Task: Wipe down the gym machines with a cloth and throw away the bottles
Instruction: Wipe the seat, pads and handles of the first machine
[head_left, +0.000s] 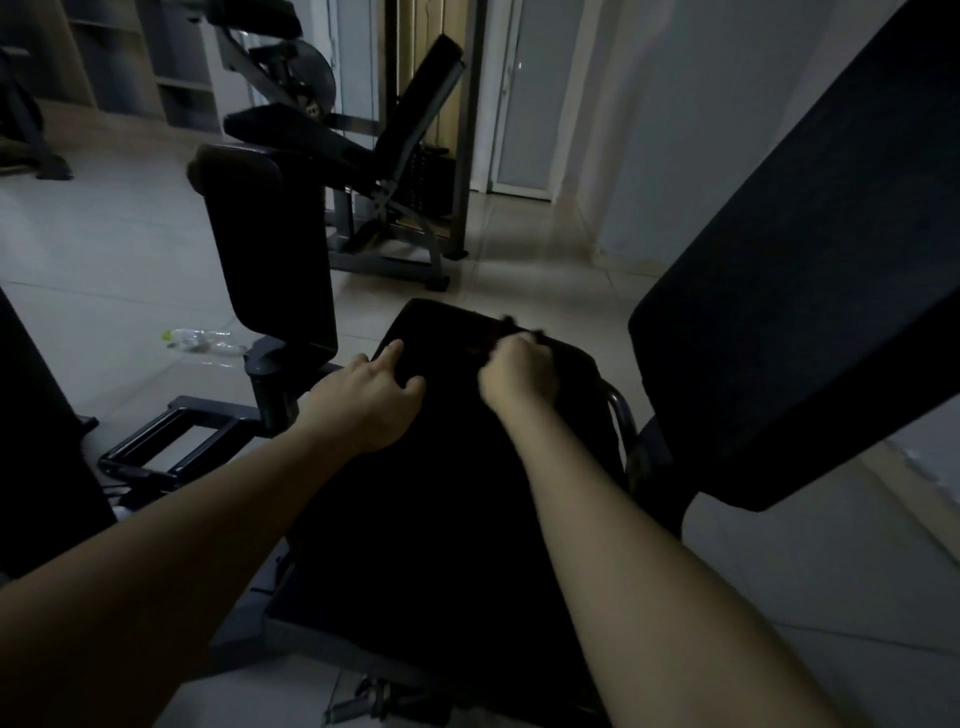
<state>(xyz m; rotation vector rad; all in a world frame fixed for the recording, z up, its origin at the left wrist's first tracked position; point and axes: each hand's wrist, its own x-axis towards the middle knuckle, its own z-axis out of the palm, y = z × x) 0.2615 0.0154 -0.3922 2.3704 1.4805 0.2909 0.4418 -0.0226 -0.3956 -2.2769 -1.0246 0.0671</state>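
A black padded seat (447, 493) of a gym machine fills the middle of the dim head view. My left hand (371, 397) grips the seat's left edge, forefinger stretched along the pad and thumb on top. My right hand (517, 371) is bunched into a fist around a dark cloth (514, 325) at the seat's far end; only a dark scrap shows past the knuckles. A clear plastic bottle (202, 341) with a yellow-green cap lies on its side on the tiled floor to the left.
An upright black pad (270, 249) stands left of the seat above a dark metal foot frame (171, 441). A large black backrest (810, 291) slopes up at right. Another machine (363, 156) stands behind. Pale tiled floor (104, 249) spreads left.
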